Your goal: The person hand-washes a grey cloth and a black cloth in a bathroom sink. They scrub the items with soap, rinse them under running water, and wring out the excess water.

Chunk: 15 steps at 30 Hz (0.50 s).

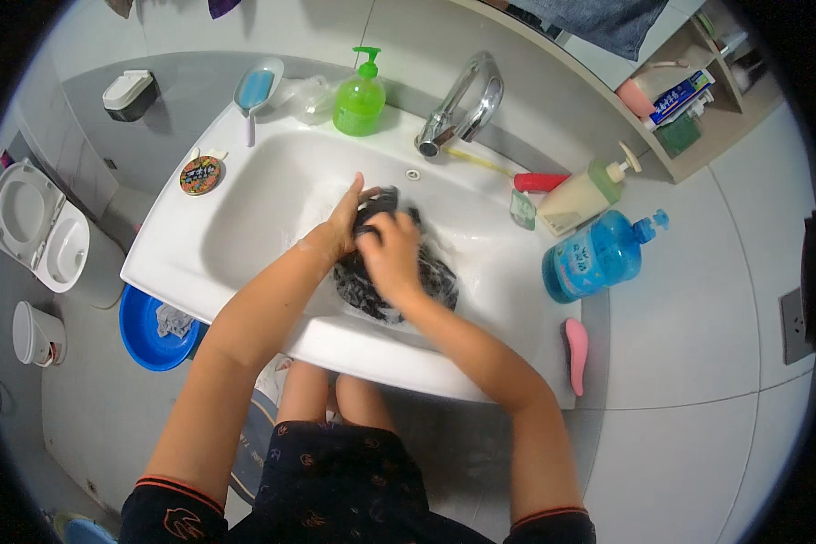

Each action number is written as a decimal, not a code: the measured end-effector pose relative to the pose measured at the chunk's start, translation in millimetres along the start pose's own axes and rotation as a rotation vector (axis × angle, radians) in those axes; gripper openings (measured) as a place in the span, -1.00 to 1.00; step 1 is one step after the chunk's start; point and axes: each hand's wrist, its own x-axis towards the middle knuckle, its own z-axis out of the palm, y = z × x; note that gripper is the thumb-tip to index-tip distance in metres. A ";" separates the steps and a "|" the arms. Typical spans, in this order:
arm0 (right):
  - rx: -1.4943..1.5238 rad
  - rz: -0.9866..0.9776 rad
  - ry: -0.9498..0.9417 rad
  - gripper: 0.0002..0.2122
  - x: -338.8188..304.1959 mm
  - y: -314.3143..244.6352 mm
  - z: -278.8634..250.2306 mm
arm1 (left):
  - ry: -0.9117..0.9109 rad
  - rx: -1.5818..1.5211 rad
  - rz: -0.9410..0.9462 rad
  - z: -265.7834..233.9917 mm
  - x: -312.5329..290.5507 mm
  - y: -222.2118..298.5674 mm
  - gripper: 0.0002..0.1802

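A wet black piece of clothing (437, 279), streaked with white suds, lies bunched in the basin of the white sink (508, 263). My left hand (343, 220) holds its upper part, thumb pointing away from me and the other fingers partly hidden behind the cloth. Pressed against the same bunched fabric, my right hand (392, 256) has its fingers curled into it, slightly blurred by motion. Both hands are close together, almost touching. Above them is the chrome faucet (462, 104); no water stream shows from it.
Along the sink's rim stand a green pump bottle (360, 100), a round patterned tin (200, 175), a pale pump bottle (582, 195), a blue pump bottle (594, 258) and a pink-backed brush (576, 356). A blue basin (150, 349) with grey cloth sits on the floor, left.
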 end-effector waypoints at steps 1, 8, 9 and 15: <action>-0.043 -0.047 0.018 -0.83 -9.1 -19.6 9.8 | -0.130 -0.015 -0.190 -36.5 23.1 -0.6 -0.24; -0.186 -0.096 0.152 -0.70 20.3 -39.5 11.4 | -0.628 -0.250 0.194 -29.0 25.0 -22.9 -0.54; -0.237 0.005 0.068 -0.69 27.5 -42.6 5.9 | -0.732 -0.330 0.216 -35.5 27.0 -24.4 -0.56; -0.293 0.370 0.105 -0.60 65.1 95.7 -57.6 | 0.008 0.338 0.080 71.9 -38.1 -22.2 -0.65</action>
